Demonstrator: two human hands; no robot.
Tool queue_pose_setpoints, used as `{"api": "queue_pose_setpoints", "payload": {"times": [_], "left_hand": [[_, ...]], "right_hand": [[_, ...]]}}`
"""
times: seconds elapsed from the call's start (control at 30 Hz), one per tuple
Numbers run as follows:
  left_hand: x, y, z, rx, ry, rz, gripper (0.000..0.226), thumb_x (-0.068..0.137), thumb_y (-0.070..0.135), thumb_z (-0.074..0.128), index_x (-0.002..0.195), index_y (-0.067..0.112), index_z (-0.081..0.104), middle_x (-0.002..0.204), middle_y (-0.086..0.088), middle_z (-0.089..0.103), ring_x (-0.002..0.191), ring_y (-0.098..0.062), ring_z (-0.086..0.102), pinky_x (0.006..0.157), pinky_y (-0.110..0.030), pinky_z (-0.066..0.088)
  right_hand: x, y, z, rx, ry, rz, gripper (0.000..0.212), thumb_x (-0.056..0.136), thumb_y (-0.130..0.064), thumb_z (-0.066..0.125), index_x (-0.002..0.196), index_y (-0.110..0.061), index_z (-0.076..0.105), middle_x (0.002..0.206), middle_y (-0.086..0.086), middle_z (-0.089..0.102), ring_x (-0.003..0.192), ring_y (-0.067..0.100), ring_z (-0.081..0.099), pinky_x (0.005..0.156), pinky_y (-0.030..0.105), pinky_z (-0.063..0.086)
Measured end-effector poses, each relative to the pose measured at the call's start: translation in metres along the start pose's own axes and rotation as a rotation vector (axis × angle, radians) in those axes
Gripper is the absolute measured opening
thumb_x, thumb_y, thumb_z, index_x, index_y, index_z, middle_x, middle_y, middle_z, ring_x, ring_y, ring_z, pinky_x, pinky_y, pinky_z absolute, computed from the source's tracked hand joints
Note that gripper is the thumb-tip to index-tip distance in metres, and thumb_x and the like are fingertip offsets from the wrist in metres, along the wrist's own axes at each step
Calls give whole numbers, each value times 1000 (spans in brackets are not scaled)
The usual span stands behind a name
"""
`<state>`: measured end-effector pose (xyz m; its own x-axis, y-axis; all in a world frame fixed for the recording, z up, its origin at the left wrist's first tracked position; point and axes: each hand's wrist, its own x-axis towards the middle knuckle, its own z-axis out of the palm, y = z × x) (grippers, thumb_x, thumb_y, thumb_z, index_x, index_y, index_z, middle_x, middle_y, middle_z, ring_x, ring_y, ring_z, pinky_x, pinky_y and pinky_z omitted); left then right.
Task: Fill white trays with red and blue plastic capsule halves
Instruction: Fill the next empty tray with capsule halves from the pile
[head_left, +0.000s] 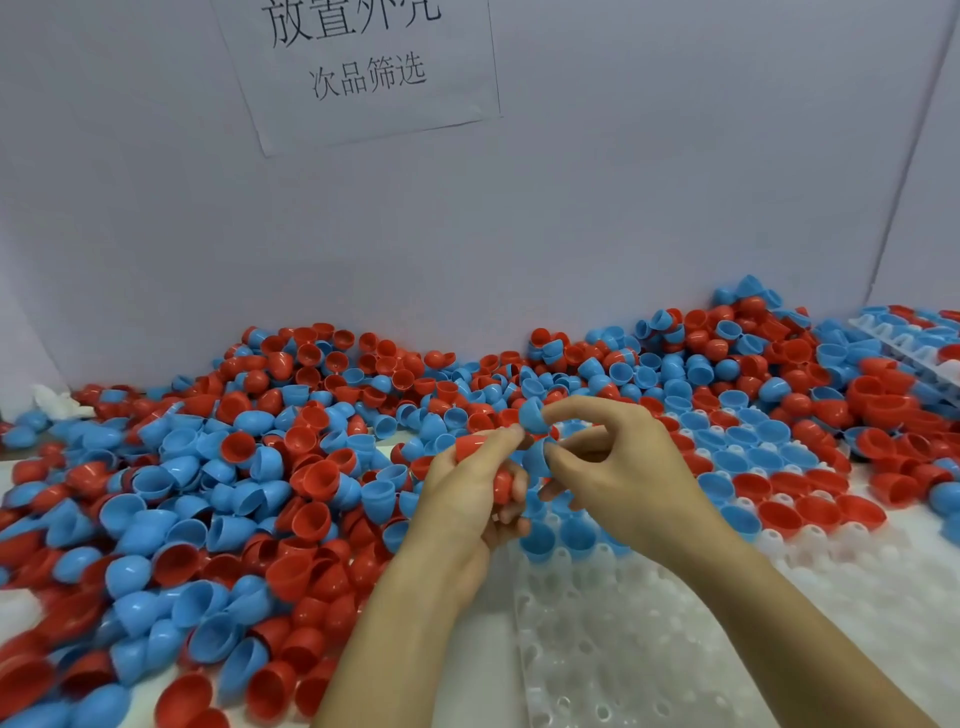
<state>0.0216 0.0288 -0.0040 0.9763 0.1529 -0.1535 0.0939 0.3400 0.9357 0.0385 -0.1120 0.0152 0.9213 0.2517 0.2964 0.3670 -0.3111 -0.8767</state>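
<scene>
A big heap of loose red and blue capsule halves (218, 499) covers the table to the left and back. In front of me lies a white tray (649, 649) with round pockets; its far rows hold blue and red halves (769, 499), its near rows are bare. My left hand (467, 499) grips red capsule halves (501, 480) in its palm and fingers. My right hand (618, 467) pinches blue capsule halves (535, 415) between thumb and fingers, one above another, right beside the left fingertips and above the tray's far left corner.
A second white tray (914, 343) filled with halves rests tilted on the heap at the far right. A grey partition wall (571, 218) with a paper sign (358, 67) closes the back. A crumpled white tissue (54, 400) lies at the far left.
</scene>
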Motion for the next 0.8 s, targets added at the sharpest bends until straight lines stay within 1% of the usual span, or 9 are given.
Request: {"api": "queue_pose_setpoints", "payload": {"times": [0.07, 0.17, 0.3, 0.4, 0.47, 0.53, 0.63, 0.73, 0.8], "left_hand": [[0, -1, 0, 23, 17, -33, 16, 92, 27, 69, 91, 12, 69, 51, -2, 49, 42, -11, 39, 42, -24, 42], [1, 2, -2, 23, 86, -58, 19, 92, 31, 69, 85, 14, 63, 50, 0, 48, 40, -10, 36, 39, -21, 38], [-1, 7, -5, -58, 174, -128, 44, 92, 57, 57, 73, 18, 50, 50, 2, 41, 38, -10, 34, 36, -19, 30], [-3, 9, -5, -151, 139, -131, 50, 94, 49, 43, 52, 21, 42, 52, 1, 39, 37, -13, 34, 35, -18, 29], [-2, 8, -3, -125, 129, -91, 61, 97, 42, 42, 40, 23, 47, 52, 0, 44, 40, -16, 41, 36, -20, 35], [-1, 8, -1, -89, 133, -49, 56, 100, 44, 50, 49, 22, 59, 53, -2, 52, 47, -18, 49, 39, -23, 42], [0, 8, 1, -70, 160, 6, 32, 95, 45, 63, 84, 15, 62, 59, -5, 62, 48, -19, 58, 45, -29, 51], [3, 6, -1, -22, 139, 40, 27, 91, 36, 71, 92, 14, 55, 58, -2, 60, 44, -16, 55, 45, -25, 48], [2, 4, 0, 27, 112, 48, 24, 91, 33, 71, 90, 16, 54, 56, 1, 54, 42, -13, 46, 46, -25, 41]], "right_hand": [[1, 3, -3, -117, 10, -30, 23, 88, -16, 74, 89, -37, 66, 72, -8, 72, 68, 1, 68, 61, 13, 54], [2, 3, -15, -341, -20, -57, 10, 84, -22, 79, 88, -30, 74, 75, -12, 68, 75, -1, 64, 62, 8, 51], [-5, -10, -24, -607, -380, -1, 11, 84, -32, 78, 93, -25, 78, 77, -12, 71, 70, 6, 67, 62, 21, 58], [-13, -18, -15, -743, -523, 57, 17, 85, -35, 76, 100, -27, 76, 74, -14, 63, 65, 9, 63, 52, 19, 50], [-17, -19, -5, -824, -582, 67, 14, 85, -30, 75, 98, -24, 76, 81, -9, 65, 72, 14, 66, 63, 27, 59], [-19, -18, 6, -881, -613, 67, 15, 85, -23, 74, 99, -20, 74, 92, -2, 66, 78, 19, 67, 73, 37, 62], [-20, -16, 15, -930, -607, 56, 21, 85, -20, 73, 105, -19, 70, 97, 0, 65, 80, 20, 67, 77, 39, 62], [-18, -12, 6, -836, -623, 53, 17, 86, -28, 72, 100, -20, 75, 95, -4, 70, 79, 17, 69, 75, 38, 63], [-14, -11, -5, -717, -555, 30, 15, 91, -33, 67, 101, -26, 76, 89, -10, 71, 76, 11, 69, 72, 32, 62]]}}
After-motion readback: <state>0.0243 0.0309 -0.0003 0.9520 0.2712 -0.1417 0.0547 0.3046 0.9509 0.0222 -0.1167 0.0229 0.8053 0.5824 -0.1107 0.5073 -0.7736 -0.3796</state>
